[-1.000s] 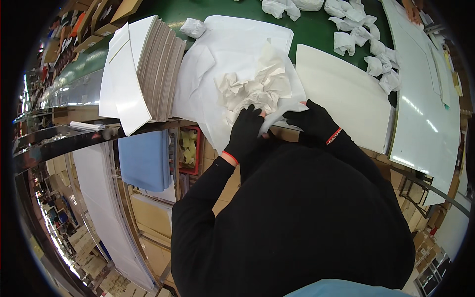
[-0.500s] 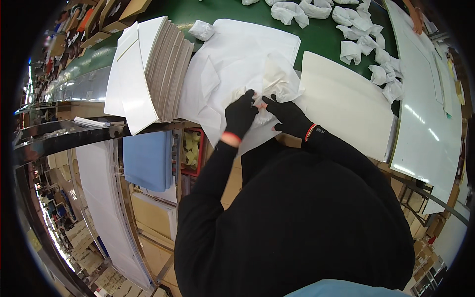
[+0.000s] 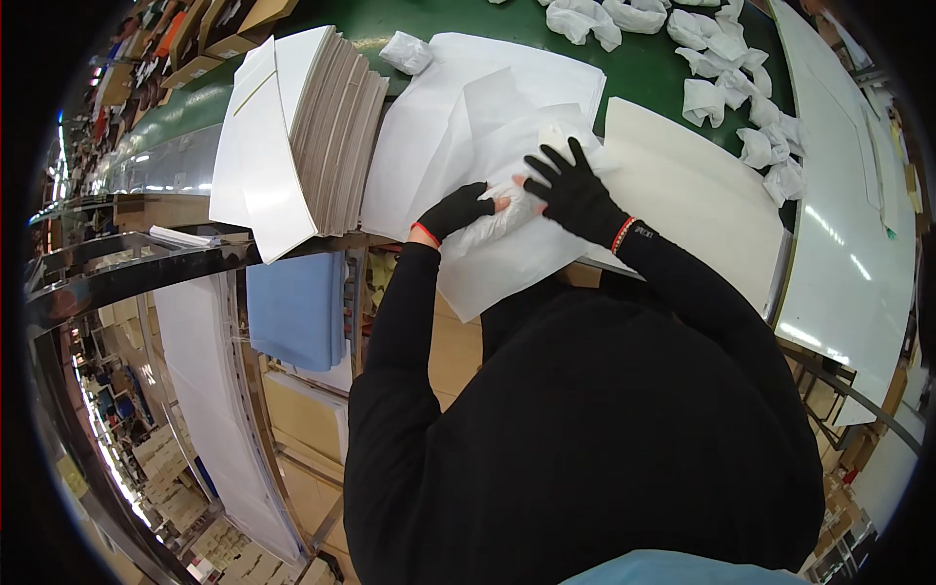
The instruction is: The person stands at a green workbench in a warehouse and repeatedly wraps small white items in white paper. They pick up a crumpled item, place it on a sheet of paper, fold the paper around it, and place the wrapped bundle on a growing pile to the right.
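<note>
A thin sheet of white tissue paper lies askew over a stack of white paper, its near corner hanging past the table edge. On it is a crumpled tissue bundle; what is inside, if anything, is hidden. My left hand, in a black glove with bare fingertips, is closed on the bundle's left end, thumb on top. My right hand, gloved the same way, hovers at the bundle's right side with fingers spread. Its thumb is close to the tissue; contact is unclear.
Several tissue-wrapped bundles lie on the green tabletop at the far right; a lone wrapped bundle sits behind the paper. To the left stands a tall stack of boards. Cream sheets lie right, beside a glossy white panel.
My hands have moved apart, the left toward the left and the right with its fingers now spread. The tissue has shifted, and its bundled part now lies between my hands.
</note>
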Available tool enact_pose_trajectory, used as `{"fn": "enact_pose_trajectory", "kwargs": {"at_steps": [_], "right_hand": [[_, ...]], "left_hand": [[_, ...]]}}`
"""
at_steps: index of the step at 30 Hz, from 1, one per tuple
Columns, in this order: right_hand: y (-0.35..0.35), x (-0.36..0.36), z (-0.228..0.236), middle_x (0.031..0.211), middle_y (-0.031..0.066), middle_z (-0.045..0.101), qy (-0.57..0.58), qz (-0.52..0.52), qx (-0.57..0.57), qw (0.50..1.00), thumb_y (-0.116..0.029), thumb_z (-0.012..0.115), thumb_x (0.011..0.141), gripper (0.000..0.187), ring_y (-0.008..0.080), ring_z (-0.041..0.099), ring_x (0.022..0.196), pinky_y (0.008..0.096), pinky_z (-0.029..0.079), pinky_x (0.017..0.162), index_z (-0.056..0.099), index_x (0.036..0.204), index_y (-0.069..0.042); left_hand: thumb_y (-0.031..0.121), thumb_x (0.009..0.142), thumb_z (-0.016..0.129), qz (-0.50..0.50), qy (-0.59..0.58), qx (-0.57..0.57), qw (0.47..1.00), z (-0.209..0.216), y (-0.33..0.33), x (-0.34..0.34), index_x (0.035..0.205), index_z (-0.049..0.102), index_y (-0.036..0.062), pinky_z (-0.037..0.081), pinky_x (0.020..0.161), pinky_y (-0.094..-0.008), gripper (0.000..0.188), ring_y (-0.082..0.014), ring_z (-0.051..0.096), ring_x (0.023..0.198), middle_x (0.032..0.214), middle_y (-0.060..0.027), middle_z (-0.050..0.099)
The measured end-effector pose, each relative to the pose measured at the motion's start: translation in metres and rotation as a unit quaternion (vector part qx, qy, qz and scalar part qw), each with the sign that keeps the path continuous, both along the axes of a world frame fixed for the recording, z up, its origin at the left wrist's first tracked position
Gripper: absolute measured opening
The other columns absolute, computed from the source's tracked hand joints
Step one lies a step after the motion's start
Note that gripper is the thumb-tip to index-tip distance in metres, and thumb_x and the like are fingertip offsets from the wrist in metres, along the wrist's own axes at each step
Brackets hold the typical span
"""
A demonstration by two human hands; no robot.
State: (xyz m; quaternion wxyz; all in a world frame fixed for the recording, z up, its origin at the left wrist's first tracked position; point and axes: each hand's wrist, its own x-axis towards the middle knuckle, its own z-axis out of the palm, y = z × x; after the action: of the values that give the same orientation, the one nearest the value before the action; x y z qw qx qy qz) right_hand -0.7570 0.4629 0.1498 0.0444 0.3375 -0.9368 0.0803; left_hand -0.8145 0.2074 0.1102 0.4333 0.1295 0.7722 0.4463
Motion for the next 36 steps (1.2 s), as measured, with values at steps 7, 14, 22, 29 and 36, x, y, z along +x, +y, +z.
{"fn": "enact_pose_trajectory", "kwargs": {"at_steps": [7, 14, 22, 29, 36], "right_hand": [[0.000, -0.006, -0.032, 0.142, 0.0103, 0.044, -0.086, -0.007, -0.041, 0.995, -0.033, 0.078, 0.072, 0.077, 0.0321, 0.033, 0.138, 0.0663, 0.011, 0.111, 0.044, 0.139, -0.014], [0.003, -0.027, -0.014, 0.137, 0.0117, 0.049, -0.168, -0.019, -0.024, 0.985, -0.028, 0.077, 0.073, 0.074, 0.0316, 0.036, 0.136, 0.0669, 0.010, 0.111, 0.044, 0.138, -0.011], [0.013, 0.006, 0.003, 0.106, 0.0107, 0.062, -0.334, -0.300, -0.434, 0.781, -0.032, 0.071, 0.085, 0.044, 0.0179, 0.063, 0.087, 0.0333, 0.049, 0.072, 0.055, 0.115, -0.004], [0.012, 0.008, -0.028, 0.099, 0.0077, 0.062, -0.529, -0.376, -0.590, 0.481, -0.045, 0.073, 0.081, 0.055, 0.0158, 0.063, 0.086, 0.0298, 0.053, 0.072, 0.060, 0.106, 0.002], [0.009, 0.001, -0.025, 0.111, 0.0088, 0.065, -0.427, -0.321, -0.611, 0.584, -0.036, 0.080, 0.073, 0.063, 0.0200, 0.063, 0.098, 0.0339, 0.050, 0.086, 0.058, 0.120, -0.001]], "left_hand": [[0.038, 0.062, 0.082, 0.091, 0.534, -0.155, 0.826, 0.021, 0.044, 0.064, 0.127, 0.051, 0.0067, 0.040, 0.090, -0.0413, 0.079, -0.0299, 0.056, 0.105, 0.115, -0.0111, 0.058], [0.029, 0.066, 0.081, 0.019, 0.504, -0.126, 0.854, 0.028, 0.032, 0.050, 0.116, 0.056, 0.0079, 0.044, 0.084, -0.0403, 0.060, -0.0308, 0.058, 0.098, 0.102, -0.0104, 0.061], [0.049, 0.096, 0.040, 0.007, 0.329, -0.173, 0.928, 0.008, 0.017, -0.029, 0.091, 0.070, 0.0124, 0.049, 0.071, -0.0471, 0.047, -0.0349, 0.065, 0.080, 0.083, -0.0145, 0.068], [0.051, 0.093, 0.045, 0.076, 0.271, -0.059, 0.958, 0.027, 0.080, 0.019, 0.085, 0.065, 0.0097, 0.048, 0.067, -0.0434, 0.046, -0.0331, 0.066, 0.076, 0.078, -0.0152, 0.067], [0.045, 0.091, 0.051, -0.053, 0.358, -0.090, 0.928, 0.004, 0.081, 0.015, 0.079, 0.059, 0.0081, 0.044, 0.073, -0.0454, 0.040, -0.0328, 0.060, 0.082, 0.079, -0.0132, 0.063]]}}
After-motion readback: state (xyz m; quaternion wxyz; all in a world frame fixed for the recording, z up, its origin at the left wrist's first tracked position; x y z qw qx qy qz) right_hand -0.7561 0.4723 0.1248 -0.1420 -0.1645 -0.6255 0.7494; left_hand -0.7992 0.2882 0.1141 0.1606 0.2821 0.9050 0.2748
